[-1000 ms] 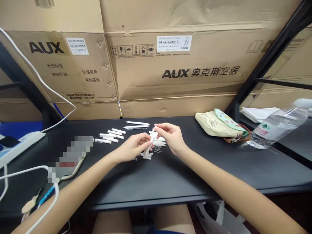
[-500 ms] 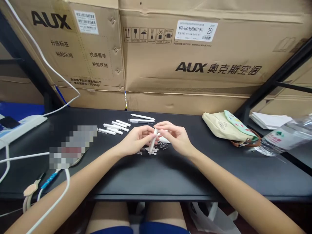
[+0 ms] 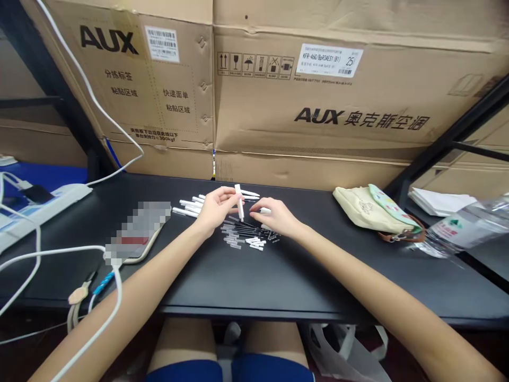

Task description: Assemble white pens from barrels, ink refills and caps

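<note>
My left hand (image 3: 216, 211) is closed on a white pen barrel (image 3: 239, 199), pinched between thumb and fingers and tilted nearly upright. To its right, my right hand (image 3: 279, 216) hovers over the loose parts with thumb and fingers apart, and nothing shows between the tips. A white piece (image 3: 265, 210) appears just behind its thumb. Below both hands lie dark thin refills (image 3: 248, 229), clear small tubes (image 3: 231, 239) and short white pieces (image 3: 255, 243). Small springs (image 3: 273, 235) are scattered at the right of this pile. Several white barrels (image 3: 186, 211) lie left of my left hand, which partly hides them.
Assembled white pens (image 3: 250, 194) lie behind the hands. On the left are a phone (image 3: 145, 233), white cables (image 3: 119, 297) and a power strip (image 3: 47, 212). A cream pouch (image 3: 366, 209) and a water bottle (image 3: 457, 231) are at the right. Cardboard boxes (image 3: 274, 143) line the back.
My hands have moved apart. My left hand has carried the white barrel left and up, and my right hand has let go of it. The view has shifted slightly, and more of the parts pile shows.
</note>
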### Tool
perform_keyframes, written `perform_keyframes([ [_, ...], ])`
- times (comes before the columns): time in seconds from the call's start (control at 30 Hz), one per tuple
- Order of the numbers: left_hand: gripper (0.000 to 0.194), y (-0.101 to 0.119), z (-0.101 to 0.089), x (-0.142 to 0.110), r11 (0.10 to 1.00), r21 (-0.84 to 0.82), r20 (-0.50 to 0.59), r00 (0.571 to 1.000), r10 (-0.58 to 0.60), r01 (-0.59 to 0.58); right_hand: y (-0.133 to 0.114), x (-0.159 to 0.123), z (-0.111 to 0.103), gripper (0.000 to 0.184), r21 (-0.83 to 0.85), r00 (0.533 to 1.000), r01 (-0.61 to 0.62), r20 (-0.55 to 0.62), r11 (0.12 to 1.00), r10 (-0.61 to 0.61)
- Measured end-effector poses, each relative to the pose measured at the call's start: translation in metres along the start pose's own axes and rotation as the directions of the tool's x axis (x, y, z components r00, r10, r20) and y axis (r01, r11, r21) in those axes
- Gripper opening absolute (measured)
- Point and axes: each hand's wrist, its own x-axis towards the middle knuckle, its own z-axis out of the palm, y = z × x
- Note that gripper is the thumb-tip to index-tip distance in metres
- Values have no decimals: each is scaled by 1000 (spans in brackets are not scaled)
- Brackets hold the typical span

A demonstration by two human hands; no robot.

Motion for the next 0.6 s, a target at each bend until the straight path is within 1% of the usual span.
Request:
perform_keyframes([
  [0.07, 36, 0, -1, 1, 1000, -20, -8, 1000, 0, 0, -4, 12, 6, 7, -70, 990, 7, 143, 998, 3],
  [0.13, 37, 1, -2, 1, 1000, -29, -11, 1000, 6, -6, -7, 21, 13, 7, -95, 970, 6, 241, 995, 17],
  [0.2, 38, 1, -2, 1, 999, -32, -13, 1000, 10, -11, -8, 29, 19, 10, -109, 962, 5, 270, 994, 25],
  [0.3, 36, 3, -3, 1, 999, -39, -14, 1000, 16, -17, -7, 35, 25, 15, -103, 965, -4, 261, 995, 31],
  [0.4, 34, 5, -2, 0, 999, -54, -4, 1000, 4, -5, -3, 38, 22, 15, -58, 975, -42, 216, 997, 54],
  [0.43, 33, 5, -2, 0, 998, -57, 2, 1000, -6, 6, -2, 38, 19, 16, -21, 981, -62, 181, 998, 65],
  [0.47, 32, 6, -1, -1, 998, -58, 7, 1000, -16, 16, -1, 38, 15, 16, 50, 988, -87, 129, 995, 80],
  [0.5, 31, 6, -1, -2, 998, -58, 13, 1000, -27, 28, 0, 37, 10, 18, 156, 992, -113, 65, 981, 104],
  [0.53, 30, 6, 0, -3, 998, -59, 19, 999, -37, 38, 1, 34, 5, 19, 290, 990, -135, -3, 948, 142],
  [0.57, 30, 6, 0, -4, 997, -60, 30, 998, -50, 52, 2, 31, -1, 22, 432, 979, -146, -66, 890, 193],
  [0.6, 30, 6, 1, -5, 996, -59, 50, 997, -66, 69, 3, 27, -7, 25, 561, 960, -148, -115, 815, 254],
])
